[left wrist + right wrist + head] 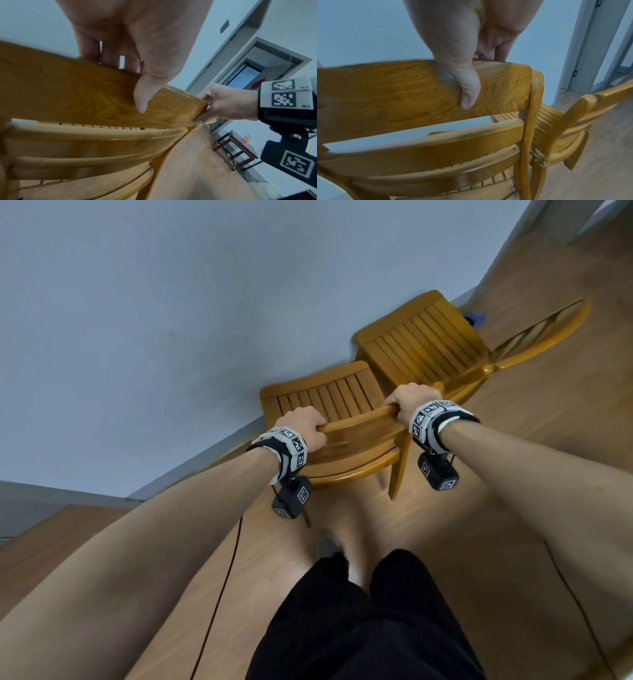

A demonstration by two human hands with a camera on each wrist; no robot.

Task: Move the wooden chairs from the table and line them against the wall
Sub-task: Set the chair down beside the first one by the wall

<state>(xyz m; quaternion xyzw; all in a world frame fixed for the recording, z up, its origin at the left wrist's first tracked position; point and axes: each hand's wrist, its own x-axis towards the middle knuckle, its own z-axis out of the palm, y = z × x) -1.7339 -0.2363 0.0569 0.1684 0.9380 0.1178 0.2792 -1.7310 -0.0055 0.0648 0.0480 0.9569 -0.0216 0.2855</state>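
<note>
Pale blue-grey wall (171, 302) fills the upper left of the head view; a grey skirting runs along its foot. Wood-plank floor (513, 508) below and to the right.

Two slatted wooden chairs, seats turned toward the wall. Second chair (424, 344) stands at the wall, seat front close to the skirting, its curved back rail reaching out to the right. Held chair (329, 402) sits just beside it on the left, seat front also near the wall; in the right wrist view the two frames stand close side by side, whether touching I cannot tell. Whether the held chair's legs rest on the floor I cannot tell.

Top rail (419, 92) of the held chair's back: broad, grained, with narrower curved slats beneath.

Left hand (303, 428) grips the left end of the rail, fingers (89, 48) curled over the far side, thumb pressed on the near face. Right hand (412, 402) grips the right end the same way, fingers wrapped over the top edge, thumb down the near face.

Marker-patterned bands with small dark cameras on both wrists. Doorway (248, 70) and a dark-framed side table (236, 148) in the left wrist view.
</note>
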